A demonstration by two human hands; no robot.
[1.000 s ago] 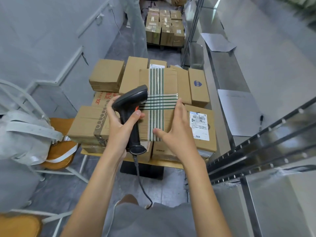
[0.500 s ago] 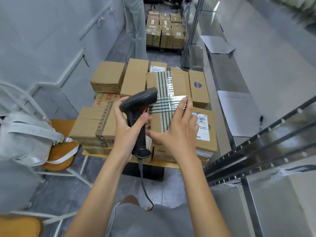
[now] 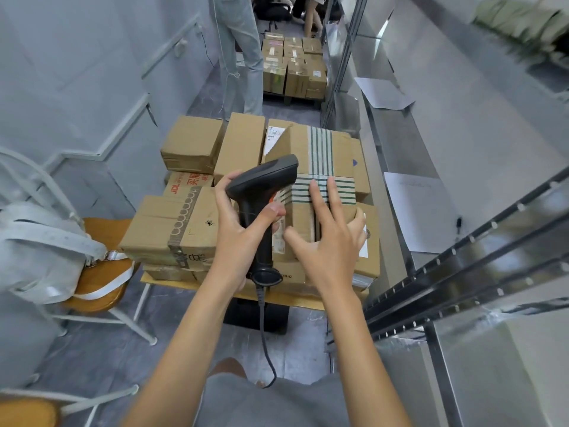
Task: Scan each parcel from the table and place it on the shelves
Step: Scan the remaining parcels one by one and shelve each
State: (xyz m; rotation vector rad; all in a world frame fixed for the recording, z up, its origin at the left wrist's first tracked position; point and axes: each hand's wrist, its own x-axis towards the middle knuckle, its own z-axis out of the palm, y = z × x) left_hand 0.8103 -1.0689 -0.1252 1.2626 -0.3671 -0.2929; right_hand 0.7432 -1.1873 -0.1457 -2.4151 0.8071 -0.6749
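A cardboard parcel crossed with green-striped tape lies on top of the stack of parcels on the small table. My right hand lies on it with fingers spread over the tape, its thumb on the near side and a finger hooked round the right edge. My left hand grips the handle of a black barcode scanner, whose head sits over the parcel's left edge. A white label shows on the parcel's left face, partly hidden by the scanner.
Several other cardboard boxes cover the table. Metal shelves run along the right with sheets of paper on them. A wooden chair with a grey bag stands left. A person and more boxes stand farther back.
The striped parcel has turned and tilted, its left face with a label now showing. My right hand slid further onto its top. The scanner head came closer to the parcel.
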